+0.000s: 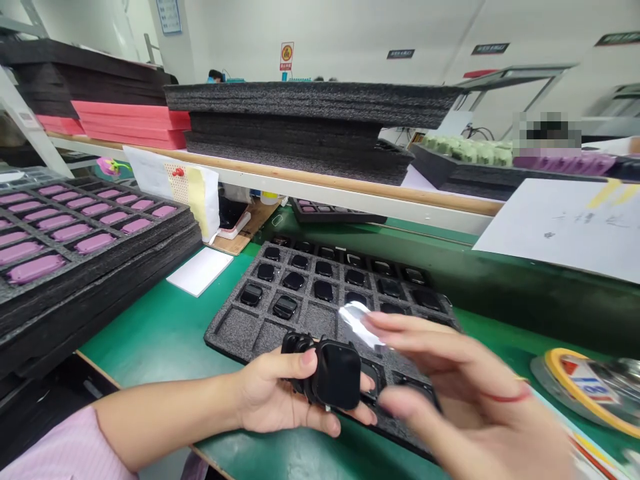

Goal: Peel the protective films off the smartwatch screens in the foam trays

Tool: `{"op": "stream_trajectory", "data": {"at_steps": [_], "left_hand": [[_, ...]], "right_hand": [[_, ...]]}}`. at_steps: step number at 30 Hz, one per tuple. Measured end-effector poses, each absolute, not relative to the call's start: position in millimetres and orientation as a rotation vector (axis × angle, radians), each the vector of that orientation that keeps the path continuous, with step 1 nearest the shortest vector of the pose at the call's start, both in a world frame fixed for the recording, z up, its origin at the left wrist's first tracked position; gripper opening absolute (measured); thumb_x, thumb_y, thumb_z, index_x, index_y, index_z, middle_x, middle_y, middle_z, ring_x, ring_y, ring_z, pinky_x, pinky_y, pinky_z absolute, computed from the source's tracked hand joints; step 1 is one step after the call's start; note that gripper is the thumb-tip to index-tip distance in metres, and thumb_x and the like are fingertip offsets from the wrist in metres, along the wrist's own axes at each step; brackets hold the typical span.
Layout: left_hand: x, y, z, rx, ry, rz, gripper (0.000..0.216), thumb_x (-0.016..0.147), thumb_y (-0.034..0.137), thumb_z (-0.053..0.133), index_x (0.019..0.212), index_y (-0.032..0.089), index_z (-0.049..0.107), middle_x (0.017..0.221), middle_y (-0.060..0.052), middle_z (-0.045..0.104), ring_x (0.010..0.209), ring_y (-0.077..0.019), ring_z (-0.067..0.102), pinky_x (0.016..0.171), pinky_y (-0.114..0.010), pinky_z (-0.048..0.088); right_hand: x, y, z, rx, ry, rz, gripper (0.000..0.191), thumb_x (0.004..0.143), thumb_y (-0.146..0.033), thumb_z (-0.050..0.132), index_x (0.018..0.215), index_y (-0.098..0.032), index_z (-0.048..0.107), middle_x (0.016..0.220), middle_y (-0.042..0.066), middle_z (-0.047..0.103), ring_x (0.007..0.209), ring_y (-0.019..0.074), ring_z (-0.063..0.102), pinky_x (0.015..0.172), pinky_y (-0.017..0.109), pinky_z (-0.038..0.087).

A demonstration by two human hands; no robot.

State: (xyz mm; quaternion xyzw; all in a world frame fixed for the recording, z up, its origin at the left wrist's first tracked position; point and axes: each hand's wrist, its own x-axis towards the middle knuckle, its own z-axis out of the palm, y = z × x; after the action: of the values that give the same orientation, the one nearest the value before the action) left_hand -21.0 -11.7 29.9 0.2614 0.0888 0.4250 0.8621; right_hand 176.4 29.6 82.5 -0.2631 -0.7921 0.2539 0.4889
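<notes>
Well, the left hand (280, 393) is clenched palm-up around a black, rounded-square smartwatch body (337, 375), its fingers curled beneath and its thumb along the side, with a dark strap piece (296, 344) bunched behind. The right hand (453, 380), blurred by motion, is partly open above the watch. A shiny transparent film strip (356, 324) sits at its fingertips, apparently pinched, though the blur hides the exact grip. A thin red cord (507, 399) circles the right wrist.

Both hands are over the near edge of a black foam tray (235, 339), hiding its closest cells. Its square compartments hold more small black watch bodies (285, 307). The tray lies on a green work mat (150, 353). Left of the tray stands a stack of black foam trays (90, 293) loaded with lilac rounded pieces (35, 269), and a white card (200, 271) lies between the two. Right of the tray sits a roll of tape with a yellow rim (580, 387). Behind the tray, a wood-edged shelf (320, 183) carries piled charcoal foam sheets (310, 103) and red foam sheets (130, 123).
</notes>
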Motion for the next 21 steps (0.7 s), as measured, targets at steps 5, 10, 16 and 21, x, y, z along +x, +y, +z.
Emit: {"op": "stream_trajectory", "data": {"at_steps": [5, 10, 16, 21], "left_hand": [[-21.8, -11.3, 29.8, 0.579, 0.177, 0.888, 0.052, 0.080, 0.051, 0.080, 0.116, 0.014, 0.073, 0.103, -0.013, 0.073, 0.083, -0.0154, 0.068, 0.051, -0.014, 0.039], [-22.5, -12.4, 29.6, 0.554, 0.199, 0.887, 0.055, 0.079, 0.054, 0.080, 0.115, 0.014, 0.073, 0.107, -0.015, 0.073, 0.082, -0.0138, 0.067, 0.051, -0.013, 0.038], [-21.5, -11.2, 31.6, 0.537, 0.137, 0.893, 0.049, 0.081, 0.047, 0.081, 0.118, 0.016, 0.072, 0.110, -0.012, 0.071, 0.086, -0.0170, 0.069, 0.052, -0.015, 0.042], [-19.6, -8.5, 31.1, 0.578, 0.086, 0.876, 0.048, 0.083, 0.048, 0.079, 0.118, 0.016, 0.073, 0.107, -0.013, 0.071, 0.091, -0.0182, 0.069, 0.052, -0.015, 0.041]], "right_hand": [[164.7, 27.9, 70.6, -0.509, -2.192, 0.539, 0.047, 0.091, -0.036, 0.071, 0.134, -0.026, 0.053, 0.129, 0.005, 0.065, 0.122, 0.0162, 0.063, 0.107, 0.023, 0.053], [163.0, 28.4, 67.5, -0.487, -2.195, 0.499, 0.046, 0.092, -0.035, 0.069, 0.133, -0.025, 0.052, 0.127, 0.005, 0.066, 0.120, 0.0138, 0.064, 0.105, 0.018, 0.052], [173.7, 27.8, 84.1, -0.609, -2.016, 0.581, 0.044, 0.095, -0.031, 0.065, 0.137, -0.026, 0.052, 0.132, 0.007, 0.064, 0.119, 0.0204, 0.066, 0.107, 0.031, 0.056], [190.9, 27.3, 87.4, -0.661, -1.805, 0.361, 0.017, 0.089, -0.016, 0.071, 0.097, -0.032, 0.072, 0.097, -0.003, 0.075, 0.093, 0.0162, 0.073, 0.089, 0.023, 0.063]]}}
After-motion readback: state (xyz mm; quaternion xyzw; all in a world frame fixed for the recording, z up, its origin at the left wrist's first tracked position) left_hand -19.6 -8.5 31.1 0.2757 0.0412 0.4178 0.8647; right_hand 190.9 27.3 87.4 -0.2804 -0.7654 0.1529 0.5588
